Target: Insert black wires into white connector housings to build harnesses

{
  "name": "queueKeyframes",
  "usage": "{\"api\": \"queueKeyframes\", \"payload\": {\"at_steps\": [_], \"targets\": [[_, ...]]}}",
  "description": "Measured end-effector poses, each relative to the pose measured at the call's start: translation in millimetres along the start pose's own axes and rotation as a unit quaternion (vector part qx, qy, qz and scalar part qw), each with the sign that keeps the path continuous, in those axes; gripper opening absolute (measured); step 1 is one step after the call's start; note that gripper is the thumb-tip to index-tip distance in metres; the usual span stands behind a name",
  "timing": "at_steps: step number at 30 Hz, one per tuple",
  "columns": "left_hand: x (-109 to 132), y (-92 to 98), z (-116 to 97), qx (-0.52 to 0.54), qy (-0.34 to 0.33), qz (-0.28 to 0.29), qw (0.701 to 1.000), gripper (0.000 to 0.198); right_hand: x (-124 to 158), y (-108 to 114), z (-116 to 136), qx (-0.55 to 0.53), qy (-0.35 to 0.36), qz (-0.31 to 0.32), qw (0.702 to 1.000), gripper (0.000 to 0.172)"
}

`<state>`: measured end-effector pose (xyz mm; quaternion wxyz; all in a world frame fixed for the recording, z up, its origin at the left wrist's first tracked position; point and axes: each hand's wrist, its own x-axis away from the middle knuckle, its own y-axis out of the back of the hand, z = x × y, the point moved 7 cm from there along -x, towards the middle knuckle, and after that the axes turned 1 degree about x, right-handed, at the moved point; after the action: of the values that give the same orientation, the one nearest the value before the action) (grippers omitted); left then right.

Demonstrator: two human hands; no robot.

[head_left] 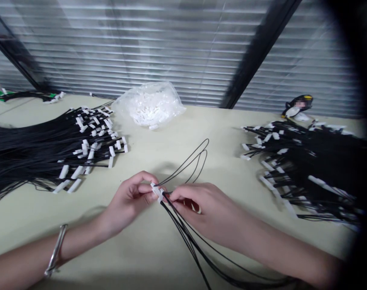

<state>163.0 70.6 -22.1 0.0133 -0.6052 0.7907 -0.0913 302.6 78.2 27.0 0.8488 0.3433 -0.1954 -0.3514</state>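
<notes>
In the middle of the view, my left hand (130, 197) pinches a white plastic connector (157, 191) between thumb and fingers. Thin black wires (189, 231) run out of the connector; two loop up to the back right, and several trail down toward the front right. Close against the connector's right side, my right hand (198, 201) is closed, with thumb and forefinger pinching a black wire near its end. The wire's tip is hidden by the fingers and the connector.
A bundle of black wires with white connectors (81, 141) lies at left, another wire bundle (307, 165) at right. At the back stands a clear bag of small white parts (150, 105). A penguin figure (298, 106) sits at back right, before window blinds (171, 48).
</notes>
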Motion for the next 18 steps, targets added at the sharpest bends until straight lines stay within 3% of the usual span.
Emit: {"api": "queueKeyframes", "payload": {"at_steps": [8, 18], "targets": [[0.4, -1.2, -2.9, -0.005, -0.005, -0.003, 1.0, 0.011, -0.2, 1.0, -1.9, 0.03, 0.001, -0.039, 0.999, 0.014], [-1.1, -3.2, -5.9, -0.001, -0.006, 0.008, 1.0, 0.01, 0.7, 11.9, 2.6, 0.052, 0.011, -0.063, 0.997, 0.018]]}}
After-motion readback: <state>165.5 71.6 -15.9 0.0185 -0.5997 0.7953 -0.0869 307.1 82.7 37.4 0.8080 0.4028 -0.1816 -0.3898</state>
